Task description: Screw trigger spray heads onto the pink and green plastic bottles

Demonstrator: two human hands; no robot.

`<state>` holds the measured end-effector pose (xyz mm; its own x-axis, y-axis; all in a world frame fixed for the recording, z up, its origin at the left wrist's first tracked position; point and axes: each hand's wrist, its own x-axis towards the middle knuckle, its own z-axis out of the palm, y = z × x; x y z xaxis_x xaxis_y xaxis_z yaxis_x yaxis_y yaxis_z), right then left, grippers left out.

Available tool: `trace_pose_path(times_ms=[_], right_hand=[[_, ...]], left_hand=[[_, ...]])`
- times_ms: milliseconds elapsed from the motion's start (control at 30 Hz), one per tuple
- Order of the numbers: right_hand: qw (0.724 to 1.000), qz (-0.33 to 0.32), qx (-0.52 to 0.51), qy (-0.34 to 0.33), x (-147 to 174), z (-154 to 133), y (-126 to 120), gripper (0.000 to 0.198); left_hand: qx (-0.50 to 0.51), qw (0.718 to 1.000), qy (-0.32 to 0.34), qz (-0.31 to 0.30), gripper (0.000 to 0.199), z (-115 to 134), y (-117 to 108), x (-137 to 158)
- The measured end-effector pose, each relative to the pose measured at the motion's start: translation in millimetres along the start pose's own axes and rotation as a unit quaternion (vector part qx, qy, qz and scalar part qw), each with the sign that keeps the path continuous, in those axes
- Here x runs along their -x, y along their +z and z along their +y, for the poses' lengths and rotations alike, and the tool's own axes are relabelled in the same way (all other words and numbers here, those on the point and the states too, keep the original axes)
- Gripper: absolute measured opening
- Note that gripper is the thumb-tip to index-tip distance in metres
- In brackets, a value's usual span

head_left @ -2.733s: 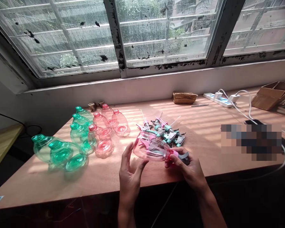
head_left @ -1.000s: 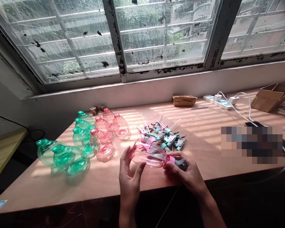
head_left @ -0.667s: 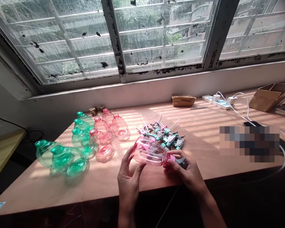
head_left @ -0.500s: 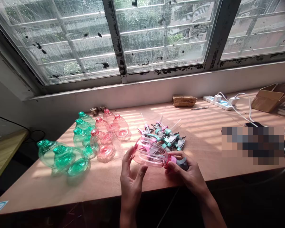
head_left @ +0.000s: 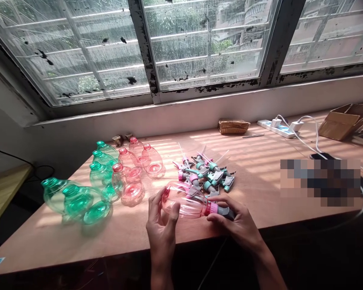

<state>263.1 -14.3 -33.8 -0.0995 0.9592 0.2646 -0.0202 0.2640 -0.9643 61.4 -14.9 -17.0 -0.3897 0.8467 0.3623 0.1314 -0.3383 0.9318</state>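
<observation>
A clear pink bottle [head_left: 184,203] lies tilted on its side in the air over the table's front edge. My left hand [head_left: 161,225] is closed around its base, thumb in front. At the bottle's neck sits a spray head [head_left: 225,211] with a pink collar and grey body. The fingers and thumb of my right hand [head_left: 238,219] hold this spray head from both sides. Just behind the bottle is a pile of loose trigger spray heads [head_left: 210,173], some pink and grey, others teal and grey, with thin dip tubes sticking up.
Several open green bottles [head_left: 99,173] and pink bottles [head_left: 153,161] stand at the left of the wooden table [head_left: 130,229]. A brown wrapped packet [head_left: 233,126], a power strip [head_left: 276,128] with cables and a cardboard box [head_left: 339,121] are at the back right, by the window.
The bottle and both hands have shifted slightly left and down in view. The spray head looks turned at the neck, and my right hand's fingers have changed position on it.
</observation>
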Motion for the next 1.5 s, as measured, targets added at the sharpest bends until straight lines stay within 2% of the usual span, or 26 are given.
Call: trace_pose_path(times_ms=[200,400,533,667,800,900,1000,1067,1100,1233,1267,1400,1500], right_hand=[[0.994,-0.003,-0.102,0.042,-2,-2,-2,0.033],[0.967,-0.059,-0.229,0.095,-5,-2,-7,0.032],[0.952,-0.076,-0.265,0.137,-4,1,-11,0.034],[0.944,-0.073,-0.278,0.163,-5,2,-13,0.044],[0.945,-0.083,-0.261,0.178,-4,-3,-16,0.053],[0.946,-0.102,-0.275,0.139,0,-5,-16,0.064],[0.955,-0.046,-0.28,0.089,4,-2,-15,0.084],[0.958,0.0,-0.278,0.074,3,3,-15,0.095],[0.959,0.019,-0.276,0.062,3,7,-16,0.091],[0.971,0.073,-0.227,-0.017,1,21,-15,0.036],[0.979,0.066,-0.193,-0.024,2,22,-13,0.035],[0.994,0.013,-0.081,-0.069,0,9,-7,0.07],[0.997,-0.003,-0.037,-0.064,-9,-9,-10,0.067]], left_hand=[[0.003,0.999,0.039,-0.006,0.05,1,4,2],[-0.028,0.995,0.098,-0.012,0.053,4,6,8],[-0.022,0.991,0.128,-0.013,0.054,3,8,11],[0.026,0.985,0.173,-0.004,0.055,1,14,14],[0.052,0.989,0.141,0.012,0.05,-4,16,14],[0.049,0.994,0.096,0.024,0.046,-6,17,14],[0.058,0.994,0.089,0.034,0.049,-5,21,14],[0.082,0.993,0.089,0.019,0.055,-4,23,15],[0.088,0.993,0.079,0.003,0.058,-3,24,15],[0.037,0.996,0.025,-0.083,0.045,2,23,15],[0.021,0.994,0.027,-0.108,0.041,3,22,14],[-0.006,0.979,0.031,-0.202,0.041,4,17,12],[0.007,0.977,-0.019,-0.214,0.048,2,16,13]])
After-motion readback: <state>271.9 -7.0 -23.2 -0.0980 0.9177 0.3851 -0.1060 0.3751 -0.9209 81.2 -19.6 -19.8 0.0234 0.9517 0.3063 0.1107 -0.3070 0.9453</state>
